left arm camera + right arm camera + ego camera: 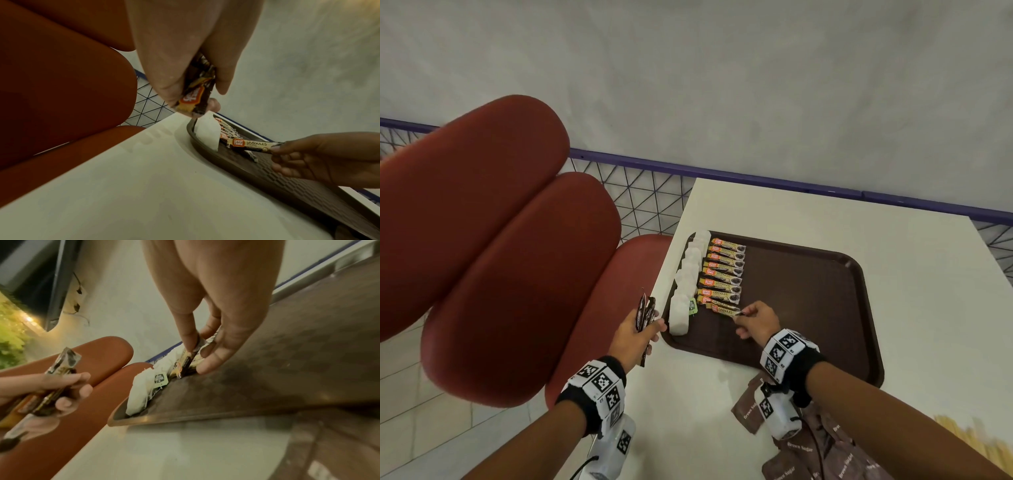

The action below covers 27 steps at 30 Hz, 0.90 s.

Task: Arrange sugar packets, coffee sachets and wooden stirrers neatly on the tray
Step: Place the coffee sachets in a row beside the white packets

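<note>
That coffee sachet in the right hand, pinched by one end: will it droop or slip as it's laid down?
Probably not much droop: the coffee sachet juts out nearly straight from the right hand, so it seems fairly stiff and light. Its wrapper looks glossy, so a fingertip grip might slide.

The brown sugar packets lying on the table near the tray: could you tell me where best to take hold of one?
Probably pinch the topmost brown sugar packet at its free corner by the tray, coming from above with the right hand once it lets go of its coffee sachet. The packets lie flat and overlapping, so only edges offer purchase.
</note>
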### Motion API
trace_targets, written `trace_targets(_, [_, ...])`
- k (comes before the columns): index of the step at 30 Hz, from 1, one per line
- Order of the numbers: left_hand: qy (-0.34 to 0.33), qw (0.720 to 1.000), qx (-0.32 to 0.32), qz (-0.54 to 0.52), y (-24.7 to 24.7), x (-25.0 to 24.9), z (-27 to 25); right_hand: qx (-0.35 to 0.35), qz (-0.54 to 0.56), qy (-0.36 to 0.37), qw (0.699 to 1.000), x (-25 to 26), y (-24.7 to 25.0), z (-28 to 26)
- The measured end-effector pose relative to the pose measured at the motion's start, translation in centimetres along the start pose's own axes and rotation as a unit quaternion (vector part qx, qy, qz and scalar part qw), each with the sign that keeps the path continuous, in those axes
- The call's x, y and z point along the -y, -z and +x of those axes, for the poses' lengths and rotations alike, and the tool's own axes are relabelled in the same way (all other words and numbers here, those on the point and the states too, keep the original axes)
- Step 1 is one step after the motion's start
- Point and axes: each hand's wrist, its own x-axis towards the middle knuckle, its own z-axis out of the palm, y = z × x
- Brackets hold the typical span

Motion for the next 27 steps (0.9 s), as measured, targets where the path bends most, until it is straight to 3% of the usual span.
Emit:
trace_targets(4, [0.003,1.0,-0.007,0.004,0.1,0.0,-0.1,-0.016,-0.115,0.01,0.993,0.0,0.0,0.4])
trace_targets(15, [0.014,1.0,-0.002,0.005,0.3,0.3,-0.1,0.015,-0.254,0.053,0.966,0.7,0.9,-0.5])
trace_targets(22, [0.033,0.999,0.012,-0.027,0.3,0.2,-0.1,0.03,-0.371,0.143,0.917,0.4,0.7,-1.7])
trace_targets(27, [0.037,0.999,-0.008,-0.024,0.2,0.2,0.0,0.019,-0.434,0.262,0.862,-0.2,0.5,-2.1])
